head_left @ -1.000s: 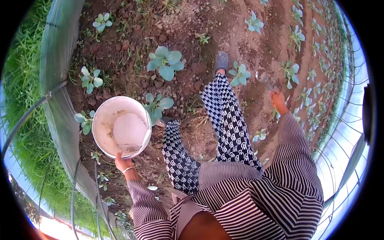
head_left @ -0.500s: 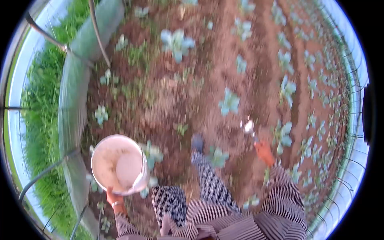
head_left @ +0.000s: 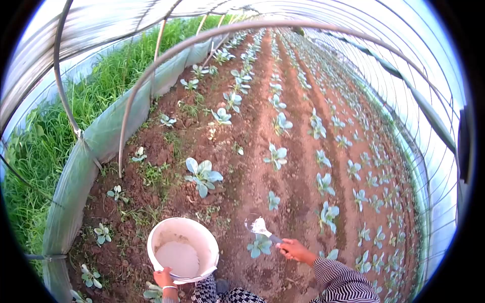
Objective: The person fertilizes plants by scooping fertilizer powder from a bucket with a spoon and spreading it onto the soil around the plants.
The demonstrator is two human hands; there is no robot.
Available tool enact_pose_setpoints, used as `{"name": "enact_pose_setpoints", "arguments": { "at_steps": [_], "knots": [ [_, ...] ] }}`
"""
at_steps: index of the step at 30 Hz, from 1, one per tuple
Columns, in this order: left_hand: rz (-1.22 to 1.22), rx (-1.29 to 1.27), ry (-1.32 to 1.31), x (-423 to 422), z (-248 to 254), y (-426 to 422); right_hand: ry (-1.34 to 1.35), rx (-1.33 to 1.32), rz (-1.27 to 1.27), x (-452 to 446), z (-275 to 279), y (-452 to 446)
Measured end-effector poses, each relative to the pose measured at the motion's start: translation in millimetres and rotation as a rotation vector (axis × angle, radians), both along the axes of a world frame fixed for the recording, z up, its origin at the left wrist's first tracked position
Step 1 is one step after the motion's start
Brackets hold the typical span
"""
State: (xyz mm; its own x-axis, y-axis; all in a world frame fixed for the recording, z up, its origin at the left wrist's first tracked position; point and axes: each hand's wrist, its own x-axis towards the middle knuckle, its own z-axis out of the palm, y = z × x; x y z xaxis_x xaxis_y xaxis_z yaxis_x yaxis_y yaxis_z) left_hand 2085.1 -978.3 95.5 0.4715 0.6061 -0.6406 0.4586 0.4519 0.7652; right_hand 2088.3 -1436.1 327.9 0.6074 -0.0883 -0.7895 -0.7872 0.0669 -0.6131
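A white bucket (head_left: 209, 242) with pale powder in its bottom hangs at the lower left of centre. My left hand (head_left: 164, 279) is closed on its near rim; a white band circles the wrist. My right hand (head_left: 293, 250) grips the dark handle of a spoon (head_left: 258, 225), whose bowl carries some white powder. The spoon is held above the soil, just beyond a small leafy plant (head_left: 259, 245). A larger leafy plant (head_left: 203, 177) grows beyond the bucket.
Rows of young plants in reddish soil (head_left: 252, 187) run away to the far end of the tunnel. A green plastic side sheet (head_left: 76, 187) and tall grass (head_left: 30, 171) line the left. A curved hoop (head_left: 177, 48) arches across the front.
The view has tilted up from my legs to the long rows. The spoon in my right hand now shows white powder and is nearer the bucket. My left hand still holds the bucket.
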Motion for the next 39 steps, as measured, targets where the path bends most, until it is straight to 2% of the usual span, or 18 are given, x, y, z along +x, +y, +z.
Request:
{"name": "enact_pose_setpoints", "arguments": {
  "at_steps": [1,3,5,6,7,8,9,10,11,12,13,16,19,22,27,30,33,39],
  "knots": [
    [0.027,0.092,-0.008,6,-29,-10,0.021,0.051,0.01,14,1,12],
    [-0.097,0.145,0.103,22,-42,-21,0.022,0.03,0.16,52,-4,32],
    [-0.225,0.157,0.05,42,-14,-28,0.007,-0.039,0.368,86,-12,54],
    [-0.222,0.16,0.144,54,15,-36,0.005,-0.096,0.518,103,-12,64],
    [-0.204,0.301,0.196,53,-12,-41,0.005,-0.178,0.594,116,-22,74],
    [-0.283,0.368,0.267,44,-44,-45,-0.143,-0.369,0.884,132,-34,82],
    [-0.174,0.186,0.21,52,1,-50,-0.538,-0.536,1.136,145,-69,68],
    [-0.318,0.321,0.389,50,-1,-53,-0.279,-0.406,0.977,149,-61,95],
    [-0.208,0.265,0.259,48,2,-60,-0.042,-0.317,0.779,155,-53,121],
    [-0.147,0.202,0.215,52,24,-64,-0.043,-0.376,0.88,161,-70,123],
    [-0.168,0.181,0.218,46,17,-68,0.074,-0.374,0.831,169,-56,157],
    [-0.178,0.233,0.336,71,40,-76,0.093,-0.392,1.128,215,-111,179],
    [-0.125,0.238,0.383,61,39,-78,0.186,-0.487,1.208,226,-171,223],
    [-0.052,0.268,0.401,50,49,-82,-0.216,-0.573,1.584,229,-282,229],
    [0.044,0.25,0.459,44,93,-102,-0.446,-0.497,1.746,207,-326,263],
    [0.121,0.241,0.473,33,102,-115,-0.46,-0.39,1.828,191,-343,275],
    [0.334,0.202,0.448,17,97,-124,-0.435,-0.267,1.851,184,-344,270],
    [0.48,0.118,0.475,-31,60,-132,-0.292,-0.075,1.975,191,-300,273]
  ]
}}
